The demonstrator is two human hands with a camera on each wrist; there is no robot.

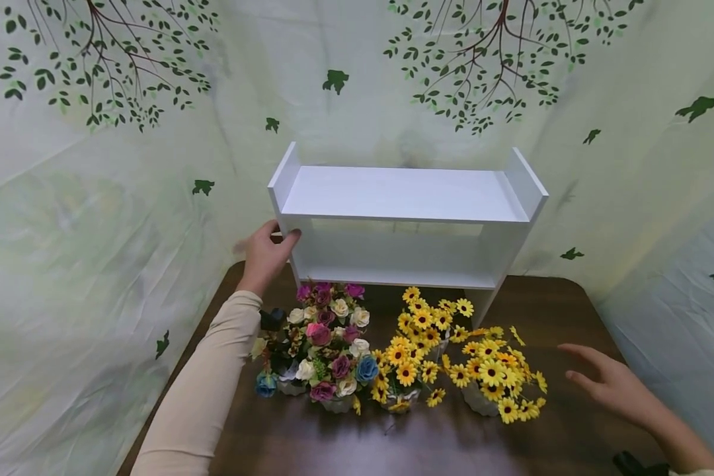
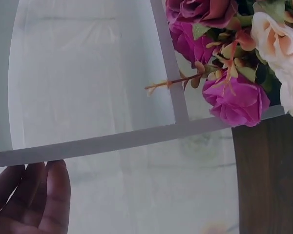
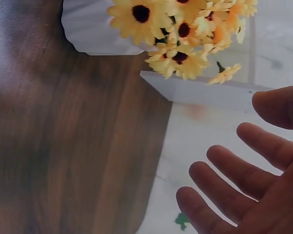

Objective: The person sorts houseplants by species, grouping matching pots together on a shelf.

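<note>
One white shelf (image 1: 404, 192), left panel (image 1: 284, 178) pinched by the left hand (image 1: 266, 258); right hand (image 1: 619, 390) right of it, fingers apart. Before the shelf, three bunches of yellow flowers (image 1: 491, 372); crowded roses (image 1: 340, 365) obscure their pot count.

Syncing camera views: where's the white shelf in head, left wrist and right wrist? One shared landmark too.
Head: white shelf at centre, its top board above mid-frame.
Left wrist: white shelf, its edge slanting across from the left side to the right, below mid-frame.
Right wrist: white shelf, one panel only, right of centre in the upper half.
Shared landmark: brown table.
</note>
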